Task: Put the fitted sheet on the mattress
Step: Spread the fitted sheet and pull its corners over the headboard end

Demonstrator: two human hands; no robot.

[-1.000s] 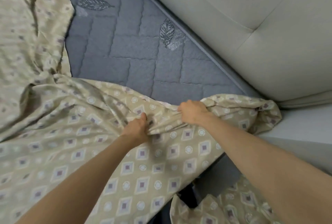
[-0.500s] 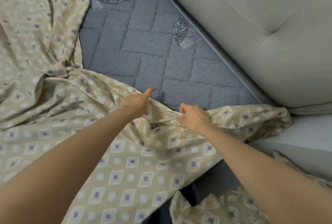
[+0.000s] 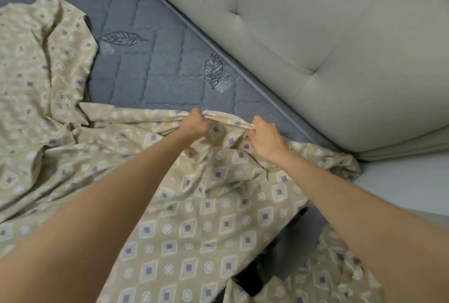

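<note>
A beige fitted sheet [image 3: 189, 229] with square and circle patterns lies crumpled over the near and left parts of a grey quilted mattress [image 3: 155, 71] with leaf motifs. My left hand [image 3: 194, 124] grips the sheet's gathered edge, fingers curled round it. My right hand [image 3: 264, 137] pinches the same edge a little to the right. The hem is stretched taut between the two hands, raised slightly above the mattress. Part of the sheet hangs off the mattress's near right corner toward the floor.
A cream padded headboard [image 3: 328, 42] runs diagonally along the mattress's far right side. A pale ledge of the bed frame [image 3: 408, 186] lies at right. A dark gap [image 3: 252, 278] shows below the mattress corner.
Both hands have moved forward along the sheet and now hold its gathered hem taut between them. The left thumb, raised before, now closes on the fabric. The view has shifted.
</note>
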